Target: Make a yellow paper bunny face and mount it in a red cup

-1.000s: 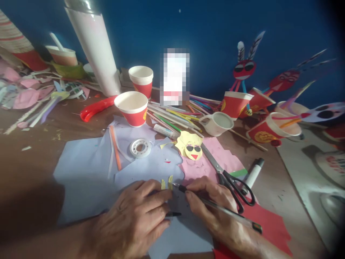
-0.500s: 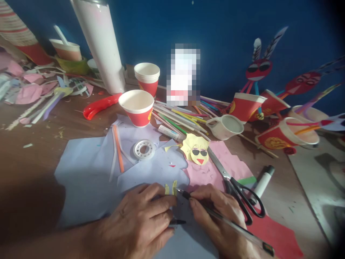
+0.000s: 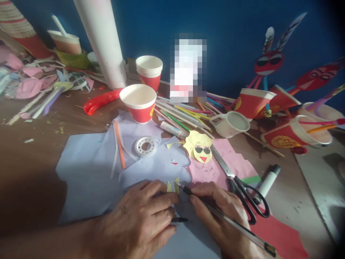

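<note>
My left hand (image 3: 142, 219) lies on lilac paper (image 3: 86, 172) with its fingers curled, pinning two small yellow paper pieces (image 3: 172, 186) under the fingertips; a black pen cap (image 3: 179, 219) pokes out beneath it. My right hand (image 3: 218, 216) grips a clear ballpoint pen (image 3: 226, 219) whose tip touches the yellow pieces. A yellow paper face (image 3: 201, 148) with black sunglasses and a red mouth lies just beyond on pink paper (image 3: 231, 162). Black-handled scissors (image 3: 242, 190) lie to the right of my right hand.
A tape roll (image 3: 146, 146), an orange straw (image 3: 120, 144), a glue stick (image 3: 171, 129), loose straws (image 3: 183, 115), red paper cups (image 3: 138, 103), a white mug (image 3: 229, 124), a marker (image 3: 268, 181), a red handle (image 3: 101, 100) and a white cylinder (image 3: 104, 39) crowd the brown table. Cup figures (image 3: 266, 68) stand right.
The view has drifted left and down a little, so everything sits further right in frame. My hands keep the same pose, pen tip on the yellow pieces.
</note>
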Available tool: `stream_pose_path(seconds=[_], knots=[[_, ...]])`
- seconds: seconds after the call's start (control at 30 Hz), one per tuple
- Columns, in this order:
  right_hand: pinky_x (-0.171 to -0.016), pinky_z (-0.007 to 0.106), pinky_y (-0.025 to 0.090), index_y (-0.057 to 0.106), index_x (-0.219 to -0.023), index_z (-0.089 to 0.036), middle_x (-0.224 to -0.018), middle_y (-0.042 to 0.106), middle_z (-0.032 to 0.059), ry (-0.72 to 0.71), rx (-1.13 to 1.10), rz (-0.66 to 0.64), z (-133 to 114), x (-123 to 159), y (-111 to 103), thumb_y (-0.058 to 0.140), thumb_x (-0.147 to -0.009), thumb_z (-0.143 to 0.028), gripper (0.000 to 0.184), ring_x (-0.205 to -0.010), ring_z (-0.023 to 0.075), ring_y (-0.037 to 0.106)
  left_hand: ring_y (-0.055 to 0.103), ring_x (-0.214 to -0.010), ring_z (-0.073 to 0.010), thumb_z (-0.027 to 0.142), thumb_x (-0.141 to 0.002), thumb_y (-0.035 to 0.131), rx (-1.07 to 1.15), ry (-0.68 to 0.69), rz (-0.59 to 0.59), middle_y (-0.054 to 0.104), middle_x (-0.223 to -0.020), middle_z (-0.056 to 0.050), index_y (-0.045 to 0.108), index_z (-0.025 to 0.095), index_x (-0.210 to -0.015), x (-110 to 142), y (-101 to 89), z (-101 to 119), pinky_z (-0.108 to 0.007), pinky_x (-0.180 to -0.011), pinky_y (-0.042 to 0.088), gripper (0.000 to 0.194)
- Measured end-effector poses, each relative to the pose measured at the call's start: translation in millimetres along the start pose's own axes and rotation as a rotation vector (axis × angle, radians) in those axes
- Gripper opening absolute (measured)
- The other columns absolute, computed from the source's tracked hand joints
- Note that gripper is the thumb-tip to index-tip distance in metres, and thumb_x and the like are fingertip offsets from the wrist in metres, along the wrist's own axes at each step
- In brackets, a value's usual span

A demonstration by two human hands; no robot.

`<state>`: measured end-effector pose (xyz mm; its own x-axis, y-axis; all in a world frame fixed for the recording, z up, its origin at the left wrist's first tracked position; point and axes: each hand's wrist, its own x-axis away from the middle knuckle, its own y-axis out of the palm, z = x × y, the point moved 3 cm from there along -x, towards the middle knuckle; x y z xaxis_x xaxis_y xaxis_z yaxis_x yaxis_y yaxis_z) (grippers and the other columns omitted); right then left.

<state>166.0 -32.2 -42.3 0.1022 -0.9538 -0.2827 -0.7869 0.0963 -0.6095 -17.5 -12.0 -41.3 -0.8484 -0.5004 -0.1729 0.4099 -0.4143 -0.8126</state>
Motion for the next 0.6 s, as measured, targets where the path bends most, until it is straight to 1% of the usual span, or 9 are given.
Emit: stream_pose_path(seconds=[0.13, 0.27, 0.33, 0.43, 0.53, 0.6], knots=[[-0.051, 0.017, 0.047, 0.055, -0.089, -0.026, -0.067, 0.064, -0.0053, 0.029, -0.064, 0.012, 2, 4, -5, 0.057, -0.084, -0.018, 0.010, -0.054, 0.0088, 0.060, 0.050, -0.093, -0.0206, 0.018, -0.089, 0.052, 0.022, 0.000, 0.013, 0.064, -0.106, -0.003, 0.062, 0.018, -0.099, -1, -1.4, -1, -0.036, -0.084, 0.043, 0.014], [-0.045, 0.017, 0.044, 0.054, -0.093, -0.027, -0.065, 0.061, -0.0055, 0.135, -0.123, 0.008, 6, 8, -5, 0.056, -0.087, -0.021, 0.009, -0.050, 0.0089, 0.055, 0.051, -0.094, -0.0202, 0.017, -0.088, 0.053, 0.042, 0.012, 0.010, 0.063, -0.109, -0.004, 0.062, 0.018, -0.098, -3, -4.3, -1, -0.035, -0.083, 0.044, 0.013], [-0.047, 0.017, 0.044, 0.053, -0.097, -0.028, -0.068, 0.062, -0.0048, 0.173, -0.174, 0.009, 7, 8, -5, 0.055, -0.088, -0.021, 0.011, -0.052, 0.0095, 0.057, 0.052, -0.092, -0.0200, 0.016, -0.087, 0.053, 0.061, 0.023, 0.024, 0.062, -0.107, -0.006, 0.062, 0.017, -0.095, -3, -6.9, -1, -0.035, -0.081, 0.045, 0.012], [-0.054, 0.018, 0.047, 0.052, -0.102, -0.028, -0.076, 0.065, -0.0027, 0.172, -0.240, 0.031, 8, 8, -3, 0.055, -0.088, -0.021, 0.015, -0.062, 0.0109, 0.061, 0.054, -0.088, -0.0200, 0.014, -0.086, 0.053, 0.082, 0.050, 0.054, 0.063, -0.100, -0.007, 0.062, 0.015, -0.092, -3, -13.3, -3, -0.035, -0.078, 0.046, 0.010], [-0.055, 0.018, 0.046, 0.052, -0.102, -0.027, -0.077, 0.063, -0.0027, 0.152, -0.230, 0.057, 9, 8, -1, 0.057, -0.088, -0.020, 0.017, -0.061, 0.0103, 0.059, 0.055, -0.084, -0.0199, 0.011, -0.085, 0.054, 0.083, 0.078, 0.101, 0.064, -0.091, -0.007, 0.061, 0.015, -0.094, -4, -22.7, -8, -0.035, -0.074, 0.046, 0.012], [-0.057, 0.019, 0.047, 0.052, -0.101, -0.027, -0.079, 0.062, -0.0020, 0.126, -0.205, 0.080, 10, 8, 0, 0.057, -0.087, -0.019, 0.017, -0.062, 0.0104, 0.059, 0.055, -0.082, -0.0193, 0.009, -0.084, 0.055, 0.076, 0.092, 0.131, 0.065, -0.089, -0.007, 0.060, 0.014, -0.097, -5, -28.4, -12, -0.034, -0.073, 0.046, 0.015]])
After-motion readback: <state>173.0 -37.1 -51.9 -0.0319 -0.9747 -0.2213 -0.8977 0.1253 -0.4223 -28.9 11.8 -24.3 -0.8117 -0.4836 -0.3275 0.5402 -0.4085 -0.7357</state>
